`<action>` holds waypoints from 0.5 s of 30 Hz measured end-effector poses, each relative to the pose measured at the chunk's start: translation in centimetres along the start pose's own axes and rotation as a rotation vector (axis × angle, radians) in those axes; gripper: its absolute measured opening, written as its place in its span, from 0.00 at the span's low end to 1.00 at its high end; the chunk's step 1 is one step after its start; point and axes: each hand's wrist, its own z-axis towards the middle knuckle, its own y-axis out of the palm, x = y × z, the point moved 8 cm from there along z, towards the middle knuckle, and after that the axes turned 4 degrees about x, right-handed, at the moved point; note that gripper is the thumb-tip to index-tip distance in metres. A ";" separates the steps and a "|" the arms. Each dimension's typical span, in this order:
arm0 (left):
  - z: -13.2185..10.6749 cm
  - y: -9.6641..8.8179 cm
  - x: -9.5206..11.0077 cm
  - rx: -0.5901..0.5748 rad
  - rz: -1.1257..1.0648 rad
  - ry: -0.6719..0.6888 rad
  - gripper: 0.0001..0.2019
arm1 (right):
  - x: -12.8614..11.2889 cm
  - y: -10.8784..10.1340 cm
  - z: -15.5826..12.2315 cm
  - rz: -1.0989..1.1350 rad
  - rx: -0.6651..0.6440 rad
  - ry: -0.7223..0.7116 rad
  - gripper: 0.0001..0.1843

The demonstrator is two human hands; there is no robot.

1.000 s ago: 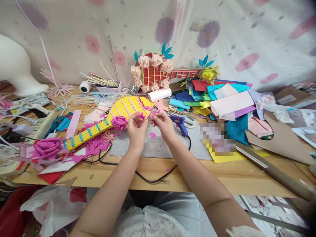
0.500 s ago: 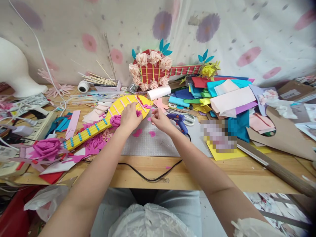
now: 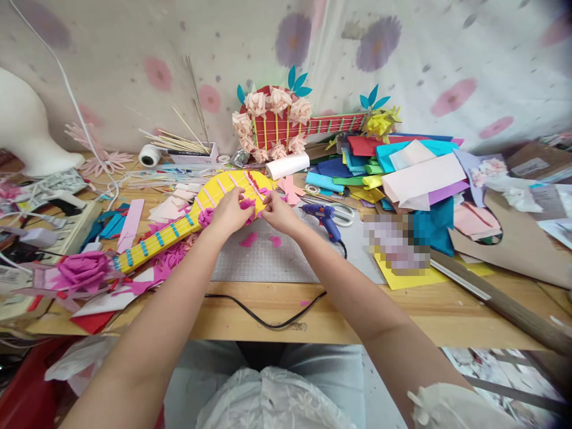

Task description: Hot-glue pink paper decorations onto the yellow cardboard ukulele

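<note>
Guitar (image 3: 220,183) lies left of centre, seemingly for easy reach; on my feed the left hand (image 3: 227,214) curves over it, perhaps steadying, and the right hand (image 3: 280,212) bunches its fingers beside 1 pink flower (image 3: 247,205) (pinching or not, I cannot tell).

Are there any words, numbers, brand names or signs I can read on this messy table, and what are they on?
No word, number, brand or sign is clear enough to read.
White label on the cardboard box at the right: too blurred.
Pale label at the far left edge: too small.
Small box with the thin sticks: any marks are too small.
</note>
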 end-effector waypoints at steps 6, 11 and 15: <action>0.2 0.0 -0.4 0.003 -0.039 -0.020 0.22 | -0.1 0.5 0.2 -0.045 -0.014 0.010 0.11; 0.3 0.1 -0.5 0.012 -0.063 -0.008 0.21 | 0.0 0.6 0.4 0.004 -0.016 0.006 0.11; 0.3 0.1 -0.4 -0.009 -0.047 -0.007 0.21 | 0.3 0.9 0.6 0.093 -0.026 0.011 0.10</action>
